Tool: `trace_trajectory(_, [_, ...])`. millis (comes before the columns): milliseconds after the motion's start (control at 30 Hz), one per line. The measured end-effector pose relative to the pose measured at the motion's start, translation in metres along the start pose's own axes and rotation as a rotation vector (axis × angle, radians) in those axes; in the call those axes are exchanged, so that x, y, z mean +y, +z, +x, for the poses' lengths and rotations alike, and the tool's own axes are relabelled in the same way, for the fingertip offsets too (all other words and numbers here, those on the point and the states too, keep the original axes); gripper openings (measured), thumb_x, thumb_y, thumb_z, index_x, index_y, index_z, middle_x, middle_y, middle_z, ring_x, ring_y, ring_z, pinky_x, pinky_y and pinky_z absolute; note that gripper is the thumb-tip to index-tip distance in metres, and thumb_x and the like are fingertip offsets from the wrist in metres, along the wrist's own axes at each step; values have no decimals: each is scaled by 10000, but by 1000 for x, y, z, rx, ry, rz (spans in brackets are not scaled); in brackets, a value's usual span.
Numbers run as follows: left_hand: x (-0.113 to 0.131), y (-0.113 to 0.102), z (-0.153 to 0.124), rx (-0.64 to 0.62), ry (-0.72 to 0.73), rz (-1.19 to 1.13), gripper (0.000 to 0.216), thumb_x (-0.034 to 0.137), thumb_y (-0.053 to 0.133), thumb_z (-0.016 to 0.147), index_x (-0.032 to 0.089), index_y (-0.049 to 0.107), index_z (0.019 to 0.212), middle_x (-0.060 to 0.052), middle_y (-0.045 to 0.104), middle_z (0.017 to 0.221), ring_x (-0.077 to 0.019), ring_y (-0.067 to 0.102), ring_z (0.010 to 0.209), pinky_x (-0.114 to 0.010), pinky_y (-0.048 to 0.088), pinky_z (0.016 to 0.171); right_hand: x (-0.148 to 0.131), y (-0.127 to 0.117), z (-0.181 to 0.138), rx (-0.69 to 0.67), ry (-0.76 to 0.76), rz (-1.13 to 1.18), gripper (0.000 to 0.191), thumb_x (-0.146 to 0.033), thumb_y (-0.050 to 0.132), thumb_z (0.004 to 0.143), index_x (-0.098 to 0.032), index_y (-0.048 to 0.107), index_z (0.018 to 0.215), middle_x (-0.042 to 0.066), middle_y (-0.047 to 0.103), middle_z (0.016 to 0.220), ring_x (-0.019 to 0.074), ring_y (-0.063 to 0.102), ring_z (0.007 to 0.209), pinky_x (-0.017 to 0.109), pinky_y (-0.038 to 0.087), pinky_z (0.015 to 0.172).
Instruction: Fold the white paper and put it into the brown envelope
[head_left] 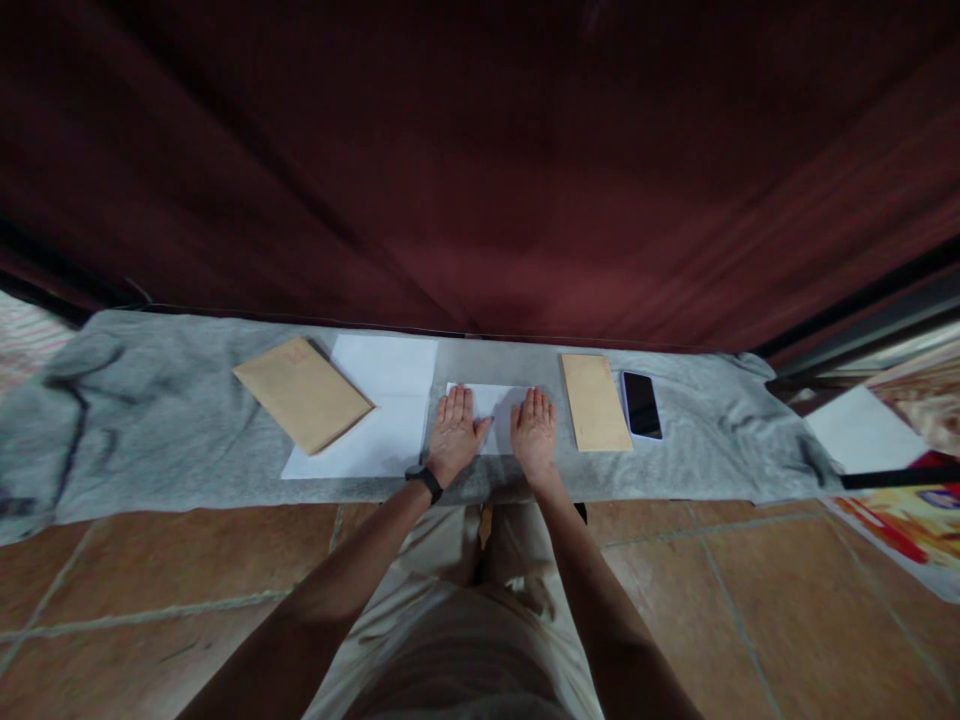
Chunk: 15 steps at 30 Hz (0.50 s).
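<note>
Left hand (pixel 454 432) and right hand (pixel 533 432) lie flat, fingers extended and close together, pressing a white paper (pixel 491 402) just left of a narrow brown envelope (pixel 595 402), phone (pixel 642 404) beyond it.

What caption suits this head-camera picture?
The left hand and right hand lie flat on a white sheet on a grey cloth.

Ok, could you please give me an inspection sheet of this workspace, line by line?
Surface: grey cloth, spread flat, some creases.
Work things: small white paper under both hands.
Clutter: large brown envelope on a white sheet; narrow brown envelope; black phone beside it.
Hands: left hand and right hand lie palms down on the paper, fingers open; watch on left wrist.
Cables: nothing seen.
Surroundings: dark red curtain behind; tiled floor below.
</note>
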<state>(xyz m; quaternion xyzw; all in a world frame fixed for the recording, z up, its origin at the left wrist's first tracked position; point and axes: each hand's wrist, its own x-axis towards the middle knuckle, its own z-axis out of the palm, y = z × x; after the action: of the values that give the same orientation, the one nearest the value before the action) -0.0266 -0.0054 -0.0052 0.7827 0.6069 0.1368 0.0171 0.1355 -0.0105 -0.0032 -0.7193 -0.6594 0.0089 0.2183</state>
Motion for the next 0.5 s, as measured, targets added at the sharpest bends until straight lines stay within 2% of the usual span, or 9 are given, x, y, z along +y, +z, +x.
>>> trace_trajectory(133, [0,-3,-1,-2,24,6,630,396,388,1038,61,373,1572,-218,280,1663,-339,229,1563,-524,225,1264,-25,6,11,-105,-198,85,512,-271,325,1073,-73,460,1526,171,410,1614,265,368,1512,457,312,1232])
trace_trajectory(233, [-1,-5,-1,-12,50,9,578,322,411,1027,133,401,1573,-187,276,1674,-343,228,1563,-545,239,1255,-33,12,11,-168,-284,78,492,-251,320,1071,-122,494,1514,148,439,1602,262,364,1513,482,293,1237])
trace_trajectory(500, [-4,0,-2,9,49,-23,567,308,405,1027,194,391,1582,-134,294,1679,-332,200,1574,-607,238,1244,-18,14,6,-160,-222,4,504,-326,330,1083,-178,449,1550,120,410,1625,290,350,1511,536,246,1236])
